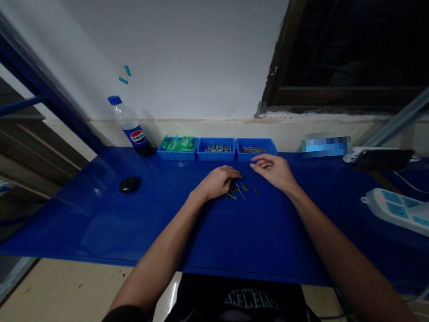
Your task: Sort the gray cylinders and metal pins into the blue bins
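My left hand rests low over a small pile of thin metal pieces, dark with brassy ends, possibly screws or rivets. Its fingers are stretched forward and partly hide the pile. To the right one more thin piece lies alone on the blue table. My right hand hovers just beyond that piece, in front of the right-hand bin. Its fingers are loosely bent, thumb and index tips a little apart, and nothing shows between them.
Along the wall stand a middle bin of metal parts and a left bin with green packets. A Pepsi bottle and black mouse are left. At right are a phone on a holder and a power strip.
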{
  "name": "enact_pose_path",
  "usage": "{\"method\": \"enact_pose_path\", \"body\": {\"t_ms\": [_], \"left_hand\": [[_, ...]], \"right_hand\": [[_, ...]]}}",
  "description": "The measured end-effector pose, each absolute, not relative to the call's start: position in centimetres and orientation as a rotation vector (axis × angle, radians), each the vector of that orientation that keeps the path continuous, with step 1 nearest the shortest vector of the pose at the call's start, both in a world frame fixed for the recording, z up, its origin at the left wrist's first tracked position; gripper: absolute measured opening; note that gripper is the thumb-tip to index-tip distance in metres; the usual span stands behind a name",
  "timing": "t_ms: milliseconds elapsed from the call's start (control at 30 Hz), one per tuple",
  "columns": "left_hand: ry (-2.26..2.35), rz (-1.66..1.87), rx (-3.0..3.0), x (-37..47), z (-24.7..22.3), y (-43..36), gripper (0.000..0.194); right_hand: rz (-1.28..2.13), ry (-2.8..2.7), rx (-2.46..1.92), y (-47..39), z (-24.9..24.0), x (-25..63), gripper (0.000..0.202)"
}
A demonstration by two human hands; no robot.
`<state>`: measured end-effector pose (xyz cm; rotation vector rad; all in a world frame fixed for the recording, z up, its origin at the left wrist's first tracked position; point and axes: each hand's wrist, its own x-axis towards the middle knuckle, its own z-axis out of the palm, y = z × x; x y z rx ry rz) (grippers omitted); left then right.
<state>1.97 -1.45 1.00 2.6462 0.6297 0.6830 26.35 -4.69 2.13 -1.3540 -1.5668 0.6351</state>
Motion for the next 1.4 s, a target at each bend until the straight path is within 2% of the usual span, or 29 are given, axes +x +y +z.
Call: {"method": "enact_pose_path", "body": {"t_ms": [167,267,367,667,900,1133,1400], "left_hand": [[0.74,0.672,2.673,2.1,1.1,-1.7,0.058],[0.804,0.684,2.676,2.0,1.2,-1.8,0.052],[0.838,0.696,2.671,1.9,1.2,-1.7,0.044],[0.823,0.7,2.657,1.9,1.1,-1.7,0.038],[0.846,0.721,2.654,1.8,0.9,-1.6,0.037],[0.935,0.789,2.59,1.7,0.9,-1.7,0.043],[0.906,0.83,2.537,1.8,0.9,-1.8,0.043]], "right_hand": [[0.828,-2.177,-1.483,-6.7,3.8,28.2,0.042],[0.947,-2.265,-1.513,-6.8,4.0,28.1,0.037],[0.995,-2.205,-1.553,-6.5,3.9,27.6,0.023],[0.718,-2.16,-1.517,-6.0,2.5,27.0,0.013],[0.929,-1.961,-1.374,-6.1,2.1,26.6,0.024],[1.092,-1.729,-1.234,-6.2,1.8,26.4,0.044],[1.233,-1.681,-1.255,-6.1,1.8,26.2,0.043]]}}
